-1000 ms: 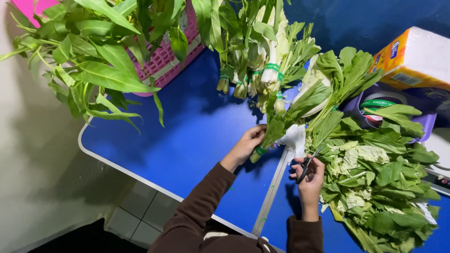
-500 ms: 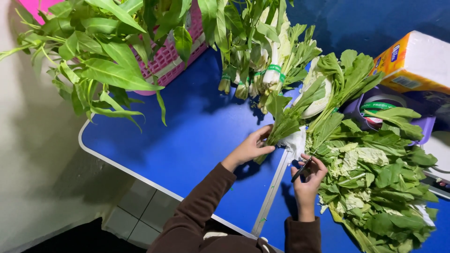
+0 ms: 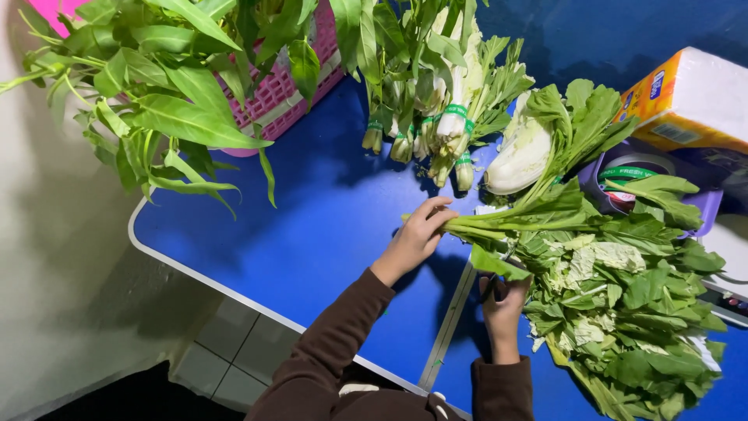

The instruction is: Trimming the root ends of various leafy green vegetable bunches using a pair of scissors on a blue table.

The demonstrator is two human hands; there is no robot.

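Observation:
My left hand (image 3: pixel 417 234) grips the stem ends of a bunch of leafy greens (image 3: pixel 545 206), held nearly level just above the blue table (image 3: pixel 312 234). The leaves of that bunch point right, toward a white cabbage (image 3: pixel 520 156). My right hand (image 3: pixel 502 300) sits just below the stems, closed around a small dark tool that is partly hidden under a loose leaf (image 3: pixel 495 261). Right beside this hand lies a pile of trimmed green and pale leaves (image 3: pixel 631 312).
Several bunches tied with green tape (image 3: pixel 436 125) lie at the table's far side. A pink basket (image 3: pixel 280 90) of long-leaved greens stands at the far left. A purple tray with a tape roll (image 3: pixel 631 173) and an orange-and-white paper pack (image 3: pixel 693 97) sit at the right. The table edge (image 3: pixel 202 273) runs close on the left.
My left hand has swung the bunch's stems from pointing down toward me to nearly level and taken them at the tips. My right hand has dropped slightly below them.

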